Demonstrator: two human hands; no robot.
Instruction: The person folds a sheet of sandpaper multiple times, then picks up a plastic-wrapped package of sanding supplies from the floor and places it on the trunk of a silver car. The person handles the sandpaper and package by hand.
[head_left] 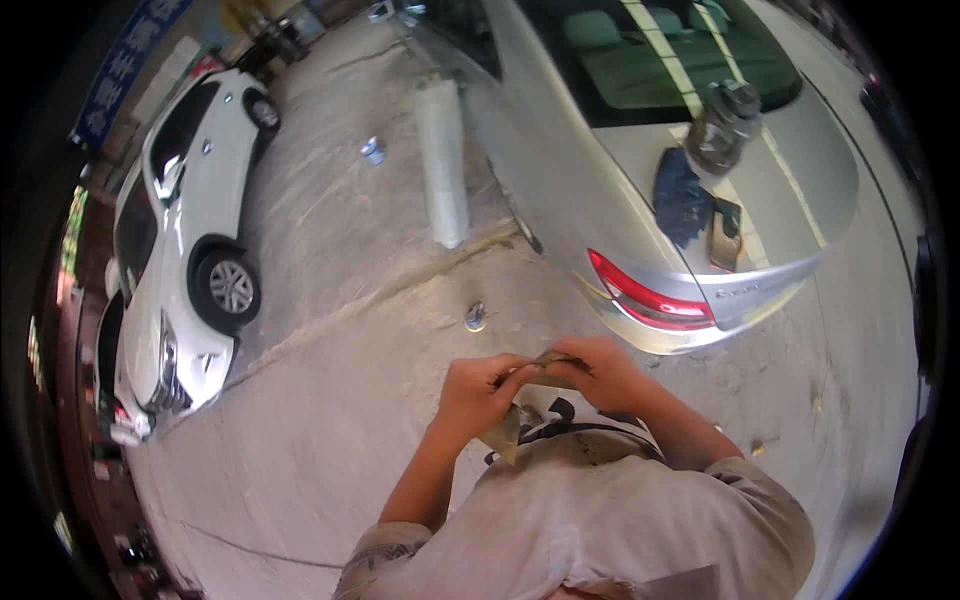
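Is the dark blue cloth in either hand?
No, the dark blue cloth lies on the silver car, apart from the left hand and right hand.

Silver trunk lid [795,215]: dark blue cloth [678,195], see-through container [722,135], small block [728,243]. Concrete floor [330,420]: pale roll [443,165], blue-and-white can [373,152], white car [185,245].

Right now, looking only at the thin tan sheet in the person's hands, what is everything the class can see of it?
The thin tan sheet looks like stiff paper. Its upper part, darker and bent, is pinched between the left hand and the right hand. A paler flap hangs below the left hand, ending in a pointed corner. The fingers hide much of it, so its full outline and folds cannot be told.
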